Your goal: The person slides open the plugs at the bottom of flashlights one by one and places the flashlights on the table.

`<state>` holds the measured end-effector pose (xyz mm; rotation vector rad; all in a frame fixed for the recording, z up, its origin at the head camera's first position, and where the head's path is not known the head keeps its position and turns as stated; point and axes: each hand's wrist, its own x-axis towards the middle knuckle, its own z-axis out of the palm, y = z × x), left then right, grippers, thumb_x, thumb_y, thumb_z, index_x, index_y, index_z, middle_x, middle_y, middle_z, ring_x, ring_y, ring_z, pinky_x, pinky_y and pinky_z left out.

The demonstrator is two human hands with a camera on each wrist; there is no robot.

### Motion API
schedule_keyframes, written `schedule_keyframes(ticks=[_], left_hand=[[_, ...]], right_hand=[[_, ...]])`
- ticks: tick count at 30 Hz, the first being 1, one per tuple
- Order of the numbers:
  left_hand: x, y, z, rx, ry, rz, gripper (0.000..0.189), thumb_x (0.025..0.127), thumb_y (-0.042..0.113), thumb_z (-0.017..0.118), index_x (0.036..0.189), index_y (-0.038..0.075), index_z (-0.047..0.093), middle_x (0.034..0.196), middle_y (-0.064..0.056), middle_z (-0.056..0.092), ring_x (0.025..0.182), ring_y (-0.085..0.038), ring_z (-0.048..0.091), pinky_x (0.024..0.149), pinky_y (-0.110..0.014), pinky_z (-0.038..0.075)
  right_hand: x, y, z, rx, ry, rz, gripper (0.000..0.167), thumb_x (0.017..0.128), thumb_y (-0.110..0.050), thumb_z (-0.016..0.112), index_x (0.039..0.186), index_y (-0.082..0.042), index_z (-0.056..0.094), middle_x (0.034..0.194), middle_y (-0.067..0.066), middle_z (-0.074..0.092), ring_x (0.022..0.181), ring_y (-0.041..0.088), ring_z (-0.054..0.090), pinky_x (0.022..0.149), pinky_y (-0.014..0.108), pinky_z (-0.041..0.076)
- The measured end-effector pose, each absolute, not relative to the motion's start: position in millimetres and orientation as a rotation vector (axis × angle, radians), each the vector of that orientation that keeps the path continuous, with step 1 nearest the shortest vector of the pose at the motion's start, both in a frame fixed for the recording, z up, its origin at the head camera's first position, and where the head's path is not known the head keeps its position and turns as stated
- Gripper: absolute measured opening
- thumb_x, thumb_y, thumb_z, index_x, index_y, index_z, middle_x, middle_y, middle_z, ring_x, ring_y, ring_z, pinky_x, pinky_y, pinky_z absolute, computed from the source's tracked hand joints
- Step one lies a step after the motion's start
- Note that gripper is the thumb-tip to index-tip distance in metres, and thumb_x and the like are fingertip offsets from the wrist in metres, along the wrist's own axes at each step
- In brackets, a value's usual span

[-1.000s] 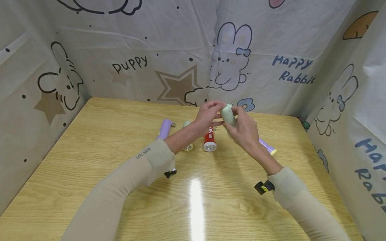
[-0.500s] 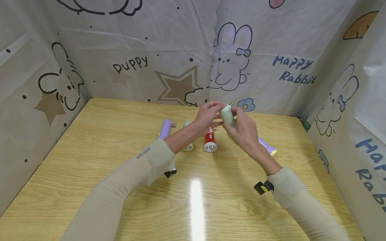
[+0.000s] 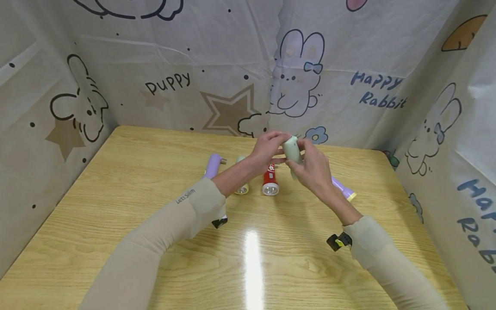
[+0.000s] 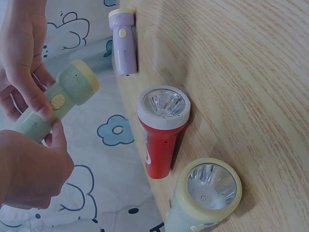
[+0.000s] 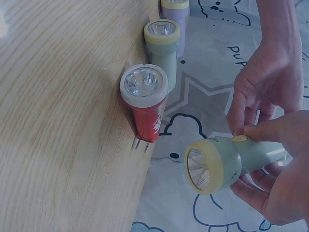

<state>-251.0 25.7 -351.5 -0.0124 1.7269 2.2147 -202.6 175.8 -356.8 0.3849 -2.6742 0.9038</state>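
Note:
In the head view a pale green flashlight (image 3: 291, 150) is held up over the back of the table, its plug prongs (image 3: 297, 135) out at the tail. My right hand (image 3: 314, 167) grips the body, the thumb (image 5: 260, 130) lying beside the yellow switch (image 4: 58, 101). My left hand (image 3: 268, 148) pinches the same flashlight from the other side, its fingers at the body near the tail. The cream-rimmed head with its clear lens (image 5: 197, 169) faces back toward me. Part of the body is hidden by the fingers.
On the table (image 3: 294, 267) lie a red flashlight (image 3: 270, 181) with a white rim, another green flashlight (image 5: 163, 48) beside it, a purple one (image 3: 212, 166) at left and a purple one (image 3: 342, 188) at right. A printed cloth (image 3: 174, 103) hangs behind.
Both hands stay on the green flashlight in nearly the same place. The flashlight and its prongs tilt slightly; the flashlights on the table stay put.

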Motion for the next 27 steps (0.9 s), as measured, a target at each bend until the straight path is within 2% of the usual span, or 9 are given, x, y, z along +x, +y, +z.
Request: schedule_keyframes(ticks=[13,27], left_hand=[[-249.4,26.8,-351.6,-0.014,1.724,2.186,0.024,0.100,0.027,0.062,0.116,0.008,0.065,0.125,-0.010,0.057,0.112,-0.032,0.063,0.080,-0.036,0.060],[-254.4,29.5,-357.0,-0.003,1.688,2.173,0.025,0.099,0.027,0.064,0.116,0.008,0.066,0.121,-0.010,0.059,0.114,-0.035,0.060,0.088,-0.042,0.058]], right_hand=[[-203.4,179.5,-358.5,0.360,-2.700,0.955,0.052,0.086,-0.010,0.078,0.129,0.003,0.051,0.116,0.020,0.063,0.095,0.035,0.065,0.078,0.049,0.055],[-204.6,183.2,-357.7,0.317,-2.729,0.922,0.053,0.085,-0.016,0.079,0.126,0.005,0.052,0.114,0.021,0.065,0.087,0.033,0.067,0.074,0.048,0.054]])
